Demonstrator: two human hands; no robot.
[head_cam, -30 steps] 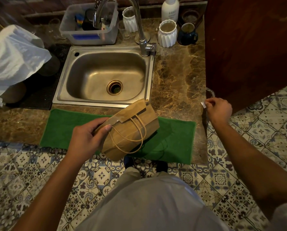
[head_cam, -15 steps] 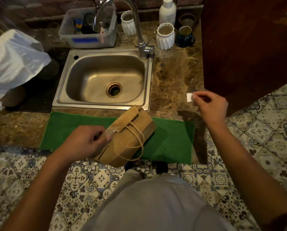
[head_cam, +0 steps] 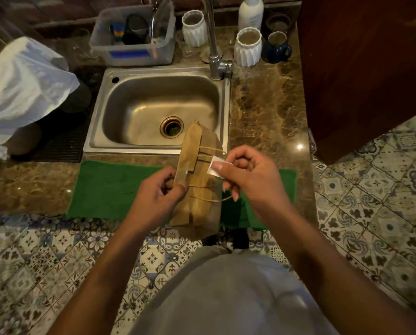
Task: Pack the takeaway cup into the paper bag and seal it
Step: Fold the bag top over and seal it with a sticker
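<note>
A brown paper bag (head_cam: pixel 203 189) with its top folded over and string handles lies lengthwise above the green mat (head_cam: pixel 110 187), in front of the sink. My left hand (head_cam: pixel 157 197) grips the bag's left side, thumb pressing the folded flap. My right hand (head_cam: pixel 248 175) is just right of the bag and pinches a small piece of clear tape (head_cam: pixel 216 166) between thumb and forefinger, held close over the flap and handles. The takeaway cup is hidden; I cannot tell whether it is inside the bag.
A steel sink (head_cam: pixel 139 141) with a tall tap (head_cam: pixel 214 59) sits behind the bag. White ribbed cups (head_cam: pixel 247 48), a blue mug (head_cam: pixel 275 48), a bottle (head_cam: pixel 250 10) and a plastic tub (head_cam: pixel 132 47) line the back. A white plastic bag (head_cam: pixel 21 83) sits left, a wooden cabinet (head_cam: pixel 361 68) right.
My right hand came in from the counter's right edge with the tape to the bag. The bag turned from slanted to lengthwise, and my left hand shifted its grip onto the flap.
</note>
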